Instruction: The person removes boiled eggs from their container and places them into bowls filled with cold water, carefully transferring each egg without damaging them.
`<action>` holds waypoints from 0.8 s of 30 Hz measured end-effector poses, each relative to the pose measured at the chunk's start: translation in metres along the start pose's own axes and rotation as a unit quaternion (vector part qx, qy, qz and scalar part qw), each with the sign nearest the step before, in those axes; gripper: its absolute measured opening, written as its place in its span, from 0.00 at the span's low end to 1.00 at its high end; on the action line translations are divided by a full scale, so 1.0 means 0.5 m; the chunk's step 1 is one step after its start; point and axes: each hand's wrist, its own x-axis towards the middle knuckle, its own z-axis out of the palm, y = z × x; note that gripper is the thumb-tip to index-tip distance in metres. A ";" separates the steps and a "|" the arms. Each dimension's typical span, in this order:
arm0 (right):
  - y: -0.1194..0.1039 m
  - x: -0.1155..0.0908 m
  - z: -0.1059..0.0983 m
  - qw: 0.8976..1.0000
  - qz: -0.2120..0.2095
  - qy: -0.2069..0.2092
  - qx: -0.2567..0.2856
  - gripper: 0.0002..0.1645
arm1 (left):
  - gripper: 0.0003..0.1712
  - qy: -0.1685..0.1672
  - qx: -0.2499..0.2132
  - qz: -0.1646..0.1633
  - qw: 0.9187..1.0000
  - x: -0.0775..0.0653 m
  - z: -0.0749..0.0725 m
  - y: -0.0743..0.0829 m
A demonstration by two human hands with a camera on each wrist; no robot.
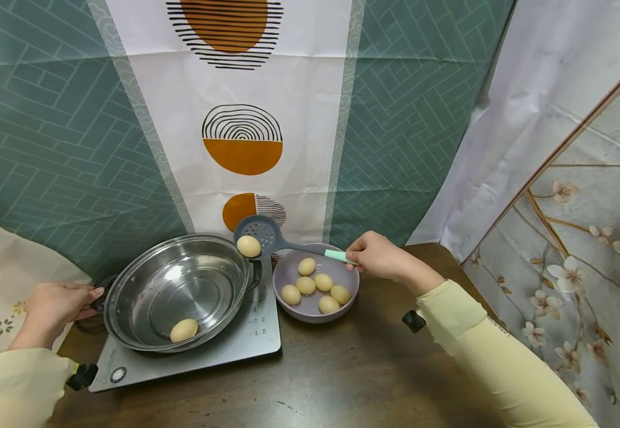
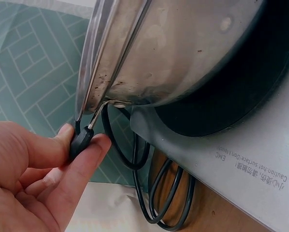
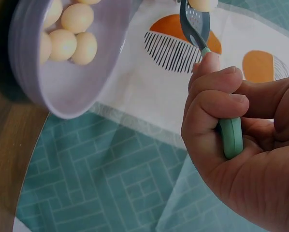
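My right hand (image 1: 376, 255) grips the mint-green handle of a grey skimmer (image 1: 310, 248), fingers wrapped round it in the right wrist view. One pale egg (image 1: 248, 246) lies on the skimmer's perforated head, over the right rim of a steel pan (image 1: 203, 297). With thumb and fingers, my left hand (image 2: 43, 169) pinches the pan's black side handle (image 2: 80, 142). Inside the pan, near its front wall, rests another egg (image 1: 183, 330). Below the skimmer's handle stands a mauve bowl (image 1: 310, 312) holding several eggs (image 1: 323, 282).
The pan sits on a silver induction cooker (image 1: 181, 365) at the left of the brown wooden table (image 1: 342, 368). A black power cord (image 2: 171, 193) loops beside the cooker near my left hand. Behind the table hangs a patterned curtain (image 1: 299, 148).
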 end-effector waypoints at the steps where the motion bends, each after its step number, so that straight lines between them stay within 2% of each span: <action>1: 0.004 -0.002 -0.002 1.000 -0.001 0.001 0.001 0.15 | 0.38 -0.001 -0.002 0.001 1.000 -0.001 -0.001 0.000; 7: 0.032 -0.010 -0.016 1.000 0.003 0.007 0.011 0.15 | 0.39 -0.005 -0.004 0.009 1.000 -0.006 -0.003 0.002; 20: 0.090 -0.040 -0.046 0.999 0.029 0.004 0.038 0.14 | 0.34 -0.001 -0.009 0.019 1.000 -0.010 -0.004 0.009; 24: 0.106 -0.049 -0.055 0.999 0.030 0.002 0.033 0.15 | 0.37 -0.006 -0.014 0.020 1.000 -0.010 -0.003 0.007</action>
